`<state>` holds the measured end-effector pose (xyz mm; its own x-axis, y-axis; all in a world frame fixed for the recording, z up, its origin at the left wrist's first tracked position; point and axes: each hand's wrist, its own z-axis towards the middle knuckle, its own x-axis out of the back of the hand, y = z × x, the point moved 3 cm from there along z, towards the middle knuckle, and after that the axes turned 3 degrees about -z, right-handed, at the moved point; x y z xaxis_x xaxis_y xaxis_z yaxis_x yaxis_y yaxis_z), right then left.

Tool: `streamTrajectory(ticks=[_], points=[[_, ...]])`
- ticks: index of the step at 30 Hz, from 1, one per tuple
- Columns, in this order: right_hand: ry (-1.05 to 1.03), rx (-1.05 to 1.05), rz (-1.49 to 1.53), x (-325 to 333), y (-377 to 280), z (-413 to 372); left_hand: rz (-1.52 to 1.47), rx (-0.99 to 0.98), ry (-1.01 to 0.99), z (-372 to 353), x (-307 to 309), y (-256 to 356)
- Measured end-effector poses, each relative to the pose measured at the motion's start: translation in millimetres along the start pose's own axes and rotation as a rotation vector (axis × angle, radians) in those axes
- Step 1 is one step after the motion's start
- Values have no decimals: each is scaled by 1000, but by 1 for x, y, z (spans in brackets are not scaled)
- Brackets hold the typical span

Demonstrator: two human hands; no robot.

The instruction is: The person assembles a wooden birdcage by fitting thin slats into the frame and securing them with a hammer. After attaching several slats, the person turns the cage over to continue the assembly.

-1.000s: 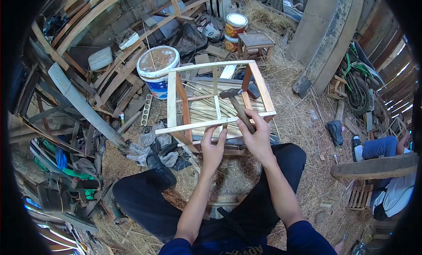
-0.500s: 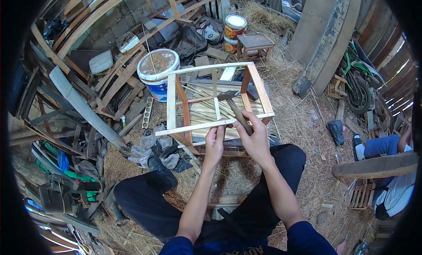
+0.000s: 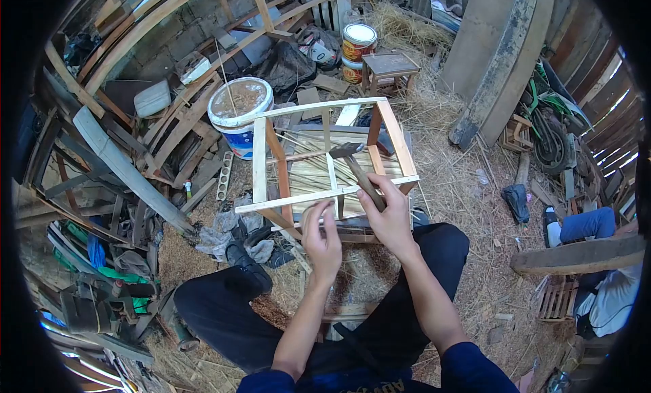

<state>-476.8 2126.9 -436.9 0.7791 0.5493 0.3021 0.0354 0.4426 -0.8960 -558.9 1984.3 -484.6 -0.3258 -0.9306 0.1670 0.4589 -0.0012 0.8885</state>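
Right hand (image 3: 390, 220) grips hammer (image 3: 359, 172) over frame (image 3: 260, 166), left hand (image 3: 324, 244) half-curled by front rail (image 3: 291, 202), contents unclear; a glancing blow could hit that hand or split the rail.

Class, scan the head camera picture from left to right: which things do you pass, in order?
From the left: white plastic canister → white bucket → left hand → right hand, gripping the hammer → dark cloth on the straw → another person's blue-trousered leg.
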Motion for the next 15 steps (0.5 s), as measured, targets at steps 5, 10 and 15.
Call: streamTrajectory(ticks=[5, 10, 15], points=[[-8, 20, -14, 1, -2, -1, 364, -443, 2, 0, 37, 39], [-17, 7, 31, 0, -4, -2, 439, -447, -290, 63, 31, 77], [-6, 74, -44, 0, -1, -6, 446, -412, -486, 81, 16, 56]])
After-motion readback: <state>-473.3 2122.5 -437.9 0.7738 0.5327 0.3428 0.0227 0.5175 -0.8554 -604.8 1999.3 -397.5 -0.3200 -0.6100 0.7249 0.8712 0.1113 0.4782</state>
